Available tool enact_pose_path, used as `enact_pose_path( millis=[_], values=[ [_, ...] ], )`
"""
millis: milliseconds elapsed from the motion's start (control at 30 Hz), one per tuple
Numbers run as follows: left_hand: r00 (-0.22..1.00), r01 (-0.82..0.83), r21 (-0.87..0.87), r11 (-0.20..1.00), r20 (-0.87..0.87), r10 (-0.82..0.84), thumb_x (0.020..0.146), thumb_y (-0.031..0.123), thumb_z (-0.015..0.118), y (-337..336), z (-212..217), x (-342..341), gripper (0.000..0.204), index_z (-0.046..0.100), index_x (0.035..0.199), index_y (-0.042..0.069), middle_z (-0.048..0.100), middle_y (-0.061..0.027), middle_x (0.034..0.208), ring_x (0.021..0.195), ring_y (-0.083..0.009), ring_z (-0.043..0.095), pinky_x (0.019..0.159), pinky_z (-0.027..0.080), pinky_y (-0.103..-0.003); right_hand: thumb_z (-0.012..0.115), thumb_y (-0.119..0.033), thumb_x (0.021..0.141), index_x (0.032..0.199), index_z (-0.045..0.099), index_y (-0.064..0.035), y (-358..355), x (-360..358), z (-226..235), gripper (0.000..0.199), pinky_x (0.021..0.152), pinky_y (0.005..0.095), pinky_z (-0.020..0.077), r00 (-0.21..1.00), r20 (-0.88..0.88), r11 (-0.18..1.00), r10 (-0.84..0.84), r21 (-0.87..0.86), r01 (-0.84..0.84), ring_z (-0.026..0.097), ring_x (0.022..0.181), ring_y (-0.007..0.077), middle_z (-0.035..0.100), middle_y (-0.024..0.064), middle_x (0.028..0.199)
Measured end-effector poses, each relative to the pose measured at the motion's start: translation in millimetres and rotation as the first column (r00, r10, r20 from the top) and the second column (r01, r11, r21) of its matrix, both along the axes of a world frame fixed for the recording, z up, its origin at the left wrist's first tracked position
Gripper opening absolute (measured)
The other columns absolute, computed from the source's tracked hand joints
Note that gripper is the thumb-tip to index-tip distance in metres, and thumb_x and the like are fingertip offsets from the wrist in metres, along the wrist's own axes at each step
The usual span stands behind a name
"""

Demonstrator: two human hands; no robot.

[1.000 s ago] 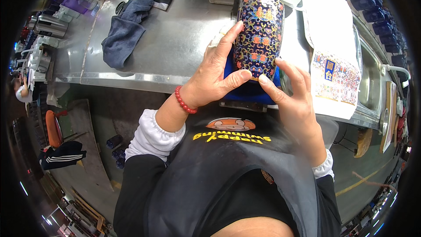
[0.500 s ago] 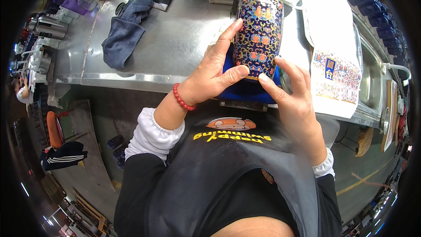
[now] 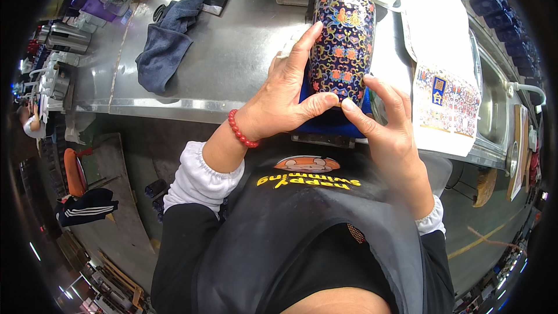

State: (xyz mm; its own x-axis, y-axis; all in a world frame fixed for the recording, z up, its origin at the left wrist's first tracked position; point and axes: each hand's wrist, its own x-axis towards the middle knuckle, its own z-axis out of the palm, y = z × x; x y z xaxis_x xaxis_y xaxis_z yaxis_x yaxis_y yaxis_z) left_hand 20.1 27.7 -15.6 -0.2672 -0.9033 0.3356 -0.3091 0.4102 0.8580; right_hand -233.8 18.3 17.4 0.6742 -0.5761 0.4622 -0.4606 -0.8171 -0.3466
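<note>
A dark blue vase-shaped bottle (image 3: 343,46) with a colourful floral pattern lies on a blue cloth (image 3: 325,125), its neck pointing away from me. Along its left side rests the index finger of my left hand (image 3: 285,90), while the thumb presses the near end; the other fingers are partly hidden. My right hand (image 3: 389,110) grips the lower right side, index finger on the edge and thumb at the base. Both thumb tips nearly meet there. Something white (image 3: 288,46) shows behind my left fingers, too covered to name.
A grey-blue towel (image 3: 165,46) lies on the metal table (image 3: 244,35) to the left. Patterned printed sheets (image 3: 444,104) hang over the table's right side, beside a metal sink (image 3: 494,99) with a tap. Several dark blue bottles (image 3: 491,3) line up at far right.
My left thumb has slid right along the bottle's near end, closer to the right thumb. More of the white thing shows behind my left fingers. The bottle has barely moved.
</note>
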Motion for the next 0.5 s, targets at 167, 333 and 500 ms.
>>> enact_pose_path(
  millis=[167,333,500],
  values=[
    [0.999,-0.002,-0.03,1.0,0.038,0.003,0.094,0.04,0.075,-1,-1,1,0.104,0.009,0.164,0.0,0.017,-0.0216,0.169,0.157,-0.0324,0.017,0.126,0.015,-0.044,0.069,0.0,0.077,0.127,0.075,-0.0228,0,0,0,0.055,0.105,0.0469,0.0481,1.0,0.0,1.0,0.005,0.014,-0.005,0.054,0.123,0.0385,0.055,0.0153,0.143],
    [0.992,0.045,0.029,0.999,-0.123,-0.041,0.089,0.046,0.079,0,-5,5,0.112,0.01,0.164,0.001,0.026,-0.026,0.165,0.152,-0.037,0.028,0.124,0.022,-0.045,0.069,0.001,0.077,0.129,0.073,-0.0234,-1,-1,2,0.057,0.104,0.0471,0.0486,1.0,-0.006,1.0,0.012,0.028,-0.012,0.054,0.123,0.0388,0.054,0.0146,0.143],
    [0.993,0.002,-0.02,1.0,-0.119,-0.005,0.085,0.053,0.081,4,-12,-3,0.117,0.013,0.163,0.0,0.03,-0.0297,0.162,0.149,-0.0433,0.034,0.122,0.028,-0.048,0.069,0.001,0.077,0.129,0.073,-0.0236,-2,-1,2,0.058,0.104,0.0468,0.0489,1.0,0.001,0.999,0.011,0.035,-0.011,0.054,0.123,0.0386,0.054,0.0142,0.143]
  ],
)
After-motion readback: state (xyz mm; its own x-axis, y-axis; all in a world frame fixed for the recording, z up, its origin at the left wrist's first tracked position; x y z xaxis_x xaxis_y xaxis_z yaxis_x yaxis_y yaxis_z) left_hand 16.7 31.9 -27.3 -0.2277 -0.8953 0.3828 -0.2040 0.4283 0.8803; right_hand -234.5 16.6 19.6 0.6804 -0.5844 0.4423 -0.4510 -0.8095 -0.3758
